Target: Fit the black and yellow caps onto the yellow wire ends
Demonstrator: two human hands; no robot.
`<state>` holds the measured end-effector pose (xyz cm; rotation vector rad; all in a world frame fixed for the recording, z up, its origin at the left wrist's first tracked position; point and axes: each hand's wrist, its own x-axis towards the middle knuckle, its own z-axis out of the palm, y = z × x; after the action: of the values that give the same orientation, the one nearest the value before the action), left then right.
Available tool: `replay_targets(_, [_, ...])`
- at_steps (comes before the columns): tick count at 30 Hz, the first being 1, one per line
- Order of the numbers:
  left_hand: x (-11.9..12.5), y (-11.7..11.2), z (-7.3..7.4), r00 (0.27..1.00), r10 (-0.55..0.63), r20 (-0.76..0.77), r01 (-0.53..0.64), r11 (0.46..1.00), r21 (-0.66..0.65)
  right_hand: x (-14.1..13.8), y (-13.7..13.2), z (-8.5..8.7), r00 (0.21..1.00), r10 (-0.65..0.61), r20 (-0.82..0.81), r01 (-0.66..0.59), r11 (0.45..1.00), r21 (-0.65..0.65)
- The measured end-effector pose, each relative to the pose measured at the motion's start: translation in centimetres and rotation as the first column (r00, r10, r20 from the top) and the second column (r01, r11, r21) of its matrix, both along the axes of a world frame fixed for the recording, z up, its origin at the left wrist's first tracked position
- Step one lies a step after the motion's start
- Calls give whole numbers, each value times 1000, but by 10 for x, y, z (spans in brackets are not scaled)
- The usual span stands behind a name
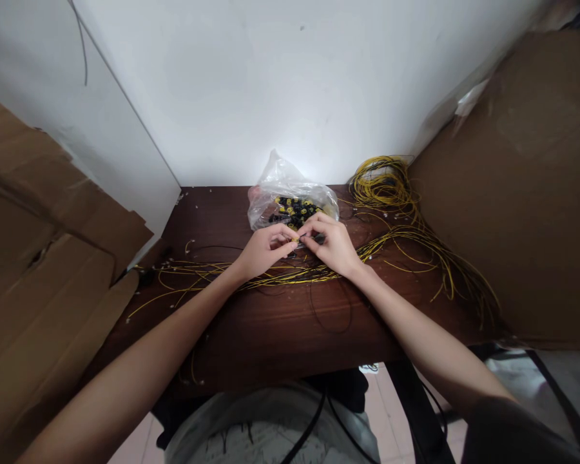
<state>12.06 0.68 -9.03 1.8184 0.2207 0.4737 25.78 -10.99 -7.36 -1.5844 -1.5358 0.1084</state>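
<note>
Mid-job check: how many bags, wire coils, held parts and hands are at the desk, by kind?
plastic bag: 1
yellow wire coil: 1
small yellow part, pinched between both hands: 1
left hand and right hand: 2
Total: 5
loose yellow strands: too tangled to count.

A bright pool of light hits the white wall (280, 96) just beyond the hands and glares off the clear bag (290, 190) behind the fingertips. The left hand (263, 250) and right hand (333, 245) are evenly lit, but the small yellow part (294, 240) pinched between them is too soft to make out. The table (270, 322) nearer than the hands is dim. Far to either side, the cardboard (526, 193) bows with lens distortion and sits in shadow.
</note>
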Motion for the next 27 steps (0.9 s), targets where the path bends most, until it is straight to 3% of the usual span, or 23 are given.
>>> replay_targets(5, [1,0,0,1000,18,14,-17,999,-32,0,0,4,991,-14,-132,18,999,28])
replay_targets(9, [1,-1,1,999,30,24,-29,998,-59,0,-2,5,975,47,-216,-36,998,55])
replay_targets(13, [1,0,2,997,72,26,-69,994,-85,-2,-3,7,975,105,-194,-90,992,88])
replay_targets(27, [0,0,4,996,91,11,-90,994,-66,-3,-2,7,993,58,-101,-56,998,16])
